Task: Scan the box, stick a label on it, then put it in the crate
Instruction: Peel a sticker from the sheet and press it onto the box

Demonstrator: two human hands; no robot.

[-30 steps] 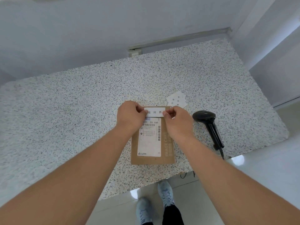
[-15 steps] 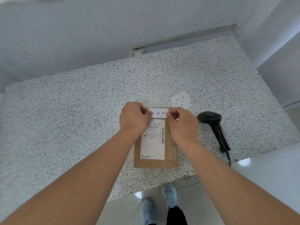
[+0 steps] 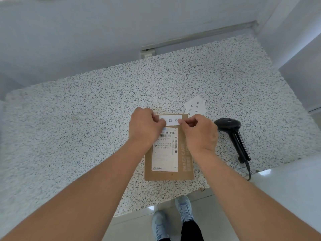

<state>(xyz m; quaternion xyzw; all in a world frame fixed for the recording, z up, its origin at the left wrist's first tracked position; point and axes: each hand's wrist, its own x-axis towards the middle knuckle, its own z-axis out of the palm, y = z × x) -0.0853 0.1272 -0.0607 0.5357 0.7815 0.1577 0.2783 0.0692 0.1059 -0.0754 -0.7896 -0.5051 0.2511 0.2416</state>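
At the centre of the frame, on the speckled counter (image 3: 86, 127), I have the flat brown box (image 3: 169, 175) lying near the front edge, its printed shipping sheet (image 3: 165, 153) facing up. My left hand (image 3: 145, 126) pinches the left end of a small white label (image 3: 171, 120), and my right hand (image 3: 199, 134) pinches its right end, so both hands are closed on the label, stretched across the box's far end. Right of the box and just above it sits a loose pile of spare labels (image 3: 195, 107); further right the black scanner (image 3: 231, 134) lies on its side, well clear of my hands, with its cable running off the counter edge.

I judge the box light and fairly stiff, thin cardboard that could flex if squeezed in the middle, so I would lift it by its long side edges. The label is limp paper and would crease or stick crooked if I let one end drop first.

I cannot tell whether the label already touches the cardboard or hovers just above it, because my fingertips (image 3: 163, 122) cover both its ends. The crate is nowhere in view. The first printed character on the label is hidden under my left thumb.
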